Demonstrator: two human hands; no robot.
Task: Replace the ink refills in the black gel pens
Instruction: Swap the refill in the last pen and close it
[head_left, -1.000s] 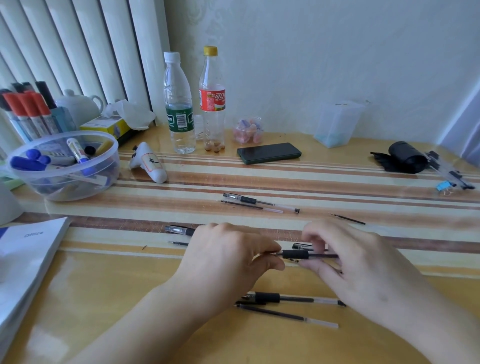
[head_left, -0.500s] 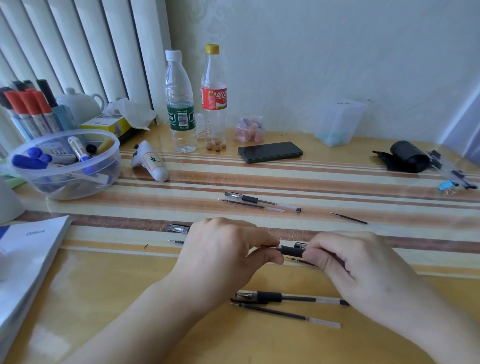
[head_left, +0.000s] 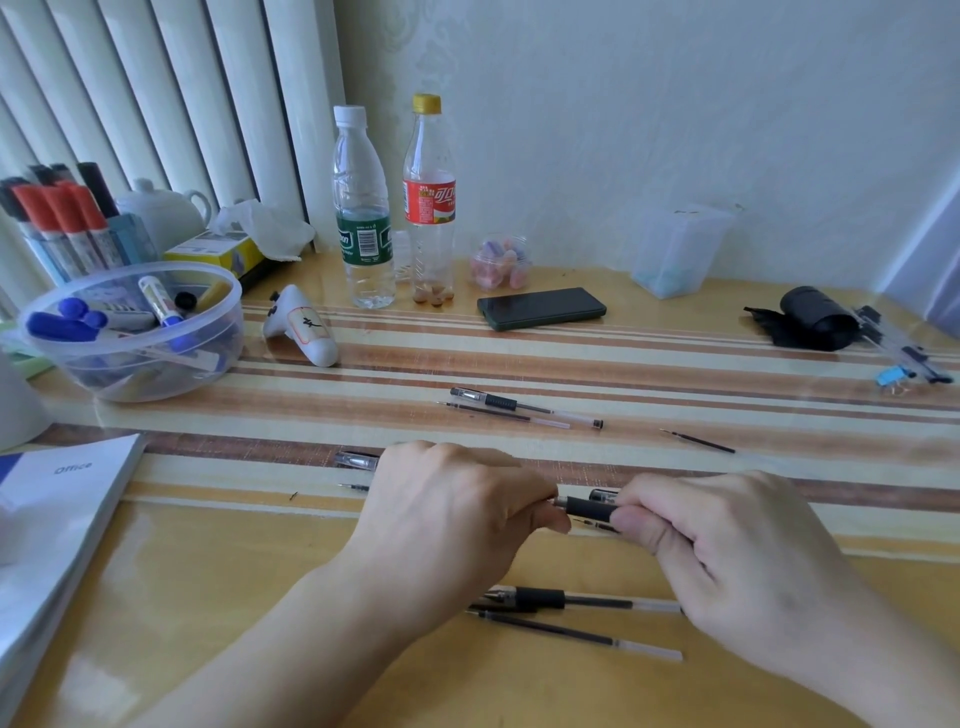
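A black gel pen is held level just above the table between both hands. My left hand pinches its tip end, and my right hand grips its black rubber sleeve and barrel. Only the short grip section shows between the fingers. Below the hands lie another gel pen and a loose refill. Farther back rest a third pen with a refill beside it, and a short thin refill piece to the right. A clear pen cap pokes out left of my left hand.
A clear bowl of markers and a white booklet sit at the left. Two bottles, a phone, a white ornament, a clear box and a black roll stand along the back.
My right hand has slid left along the pen toward my left hand, covering most of the barrel. The pen parts have come closer together.
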